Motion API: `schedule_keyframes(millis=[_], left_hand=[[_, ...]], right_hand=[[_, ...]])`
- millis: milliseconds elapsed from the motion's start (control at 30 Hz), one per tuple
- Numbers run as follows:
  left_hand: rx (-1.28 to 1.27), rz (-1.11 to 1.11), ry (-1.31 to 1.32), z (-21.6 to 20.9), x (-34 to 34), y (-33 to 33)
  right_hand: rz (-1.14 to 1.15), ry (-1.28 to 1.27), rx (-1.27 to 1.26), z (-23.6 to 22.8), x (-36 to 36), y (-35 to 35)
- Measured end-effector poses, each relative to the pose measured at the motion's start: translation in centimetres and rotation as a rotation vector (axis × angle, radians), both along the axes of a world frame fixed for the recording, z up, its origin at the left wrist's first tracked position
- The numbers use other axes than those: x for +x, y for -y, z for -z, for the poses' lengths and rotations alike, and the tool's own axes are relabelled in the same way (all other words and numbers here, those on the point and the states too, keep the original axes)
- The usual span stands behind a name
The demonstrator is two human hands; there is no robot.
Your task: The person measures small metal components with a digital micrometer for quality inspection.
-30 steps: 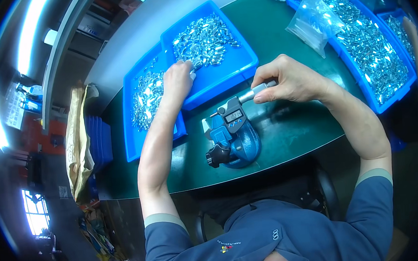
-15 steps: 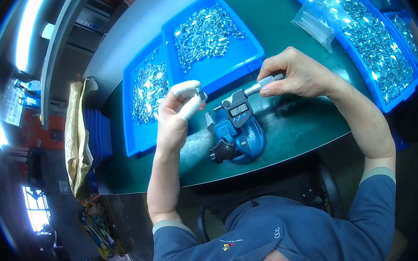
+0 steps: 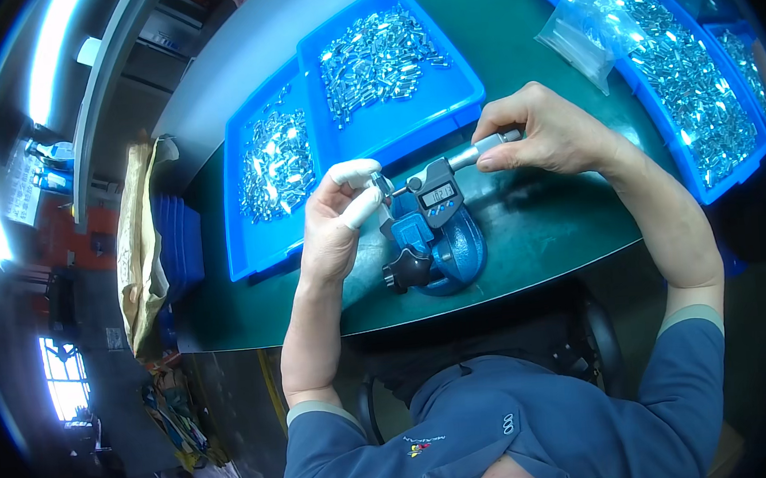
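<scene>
Atop blue stand (image 3: pixel 461 253): micrometer (image 3: pixel 439 192), long axis slanting into right hand (image 3: pixel 551 134).

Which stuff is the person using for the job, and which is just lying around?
Being used, it seems:
small shiny metal piece, in the left hand
grey digital micrometer, gripped by the right hand
round-based blue stand under it
two shallow blue plastic trays of shiny pieces

Just lying about, probably:
crumpled brown paper sack
clear plastic bag
stacked blue tubs
</scene>
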State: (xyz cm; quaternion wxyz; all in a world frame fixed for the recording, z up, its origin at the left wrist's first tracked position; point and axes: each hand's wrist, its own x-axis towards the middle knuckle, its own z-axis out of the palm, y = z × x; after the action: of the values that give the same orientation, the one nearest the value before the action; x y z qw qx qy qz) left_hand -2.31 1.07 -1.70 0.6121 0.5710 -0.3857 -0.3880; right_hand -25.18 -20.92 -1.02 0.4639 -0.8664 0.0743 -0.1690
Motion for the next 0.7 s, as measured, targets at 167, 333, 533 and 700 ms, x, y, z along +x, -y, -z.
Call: schedule_keyframes(millis=[167, 333, 533, 700], left_hand=[[0.014, 0.020, -0.010, 0.11, 0.04, -0.02], [0.018, 0.028, -0.026, 0.20, 0.14, -0.08], [0.010, 0.022, -0.043, 0.24, -0.03, -0.11], [0.037, 0.028, -0.072, 0.31, 0.12, -0.10]], right_hand=[[-0.004, 0.009, -0.003, 0.15, 0.03, 0.09], [0.004, 0.017, -0.016, 0.54, 0.08, 0.11], [-0.013, -0.019, 0.100, 0.20, 0.24, -0.20], [-0.020, 0.006, 0.118, 0.25, 0.30, -0.33]])
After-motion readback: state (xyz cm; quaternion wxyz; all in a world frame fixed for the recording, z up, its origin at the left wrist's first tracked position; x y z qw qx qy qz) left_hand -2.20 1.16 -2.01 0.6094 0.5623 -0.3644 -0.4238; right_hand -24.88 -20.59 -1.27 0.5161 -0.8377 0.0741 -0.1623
